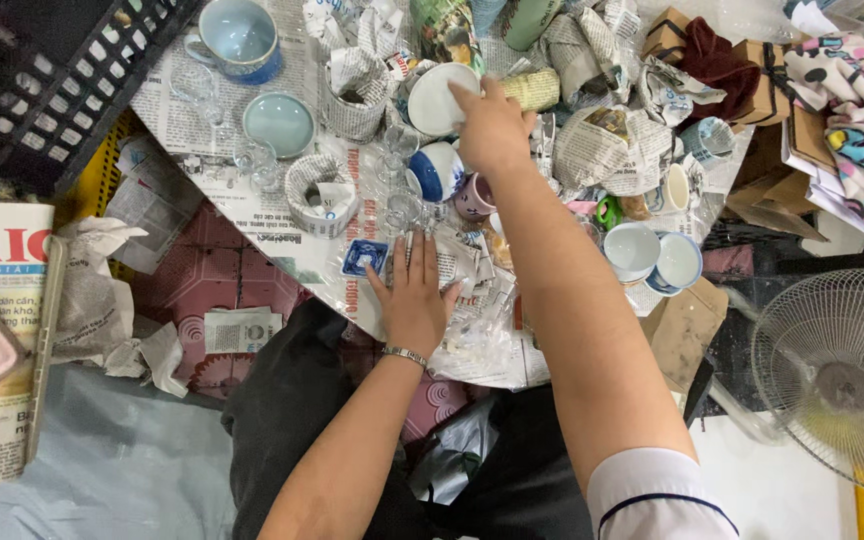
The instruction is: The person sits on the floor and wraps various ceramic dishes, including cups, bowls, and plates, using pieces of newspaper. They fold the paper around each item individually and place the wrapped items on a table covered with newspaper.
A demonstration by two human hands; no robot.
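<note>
Down over my lap, the head view shows a newspaper sheet (252, 215) spread as a work surface and crowded with crockery. My right hand (492, 125) reaches far forward, fingers curled over the rim of a white bowl (439, 98), gripping it at its right edge; the bowl sits tilted among paper-wrapped bundles. My left hand (414, 290) lies flat and loose, palm down, fingers spread on crumpled paper and clear plastic near the sheet's front edge, holding nothing. A metal bracelet (404, 354) circles that wrist.

Just beside my left fingertips is a small blue square dish (364, 257). Between my two hands stand a blue-and-white cup (438, 170) and a pinkish cup (474, 196), close together. Several clear glasses (399, 175) stand around them, and one more (255, 160) further left. A pale green bowl (279, 123) rests on the paper at the left, with a light blue mug (239, 38) beyond it. Two cups wrapped in newsprint (320, 195) stand nearby. Right of my forearm, two white-and-blue bowls (655, 258) lie side by side.

A black crate (37, 75) fills the upper left corner. A fan (842, 375) lies at the lower right, and a patterned cloth (852, 90) at the upper right.
</note>
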